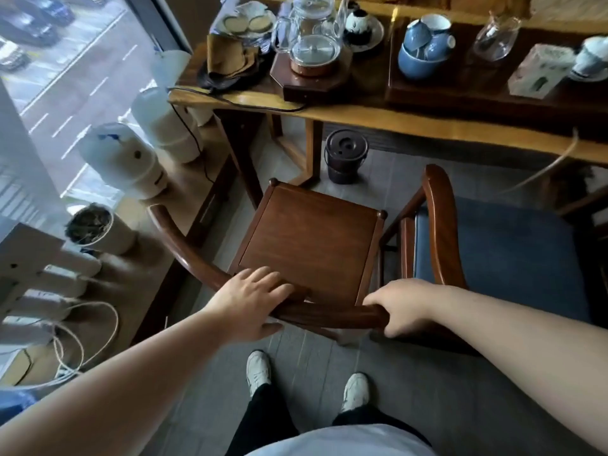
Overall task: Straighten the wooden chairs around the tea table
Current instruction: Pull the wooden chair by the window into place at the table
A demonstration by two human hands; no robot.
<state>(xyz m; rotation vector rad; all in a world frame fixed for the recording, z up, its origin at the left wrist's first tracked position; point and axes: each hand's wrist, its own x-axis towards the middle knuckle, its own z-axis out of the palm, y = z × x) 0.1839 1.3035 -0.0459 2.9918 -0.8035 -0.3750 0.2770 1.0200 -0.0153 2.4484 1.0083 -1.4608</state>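
A dark wooden chair (pixel 309 238) with a bare square seat stands right in front of me, facing the tea table (pixel 362 118). Its curved back rail runs across the lower middle of the view. My left hand (pixel 253 301) grips that rail left of centre, fingers over the top. My right hand (pixel 399 307) is closed round the rail's right end. A second wooden chair with a blue cushion (pixel 503 255) stands close on the right, its curved rail almost touching the first chair.
On the tea table are a glass kettle (pixel 312 34), blue cups (pixel 424 44) and a tissue box (pixel 539 69). A dark lidded bucket (pixel 345 156) sits on the floor under it. White water tanks (pixel 125 159), a plant pot (pixel 98 230) and cables line the window on the left.
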